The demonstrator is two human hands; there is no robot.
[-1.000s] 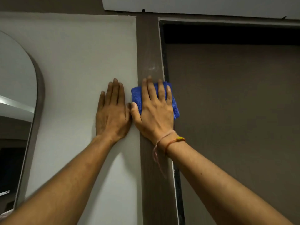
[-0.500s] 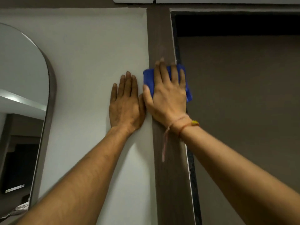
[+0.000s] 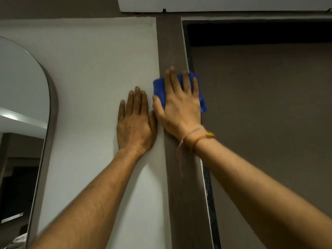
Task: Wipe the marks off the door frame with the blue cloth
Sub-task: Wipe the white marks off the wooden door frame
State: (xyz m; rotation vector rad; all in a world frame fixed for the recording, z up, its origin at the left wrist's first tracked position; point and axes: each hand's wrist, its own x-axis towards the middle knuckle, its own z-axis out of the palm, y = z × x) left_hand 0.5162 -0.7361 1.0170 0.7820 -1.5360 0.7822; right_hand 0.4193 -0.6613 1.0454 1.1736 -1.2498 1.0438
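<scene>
The dark brown door frame (image 3: pixel 170 44) runs upright through the middle of the view. A folded blue cloth (image 3: pixel 159 89) lies flat on it, pressed under my right hand (image 3: pixel 179 108), whose fingers are spread over the cloth. A faint pale smear shows on the frame just above the fingertips. My left hand (image 3: pixel 134 124) rests flat with fingers together on the white wall (image 3: pixel 100 69), beside the frame and touching the right thumb. It holds nothing.
A brown door (image 3: pixel 260 123) fills the right side, with a dark gap along its top. An arched mirror (image 3: pixel 19 114) with a grey rim hangs on the wall at the left. A white ceiling panel (image 3: pixel 215 4) runs above.
My right hand has slid the cloth a little up the frame. The left hand has stayed flat on the wall. The camera has shifted.
</scene>
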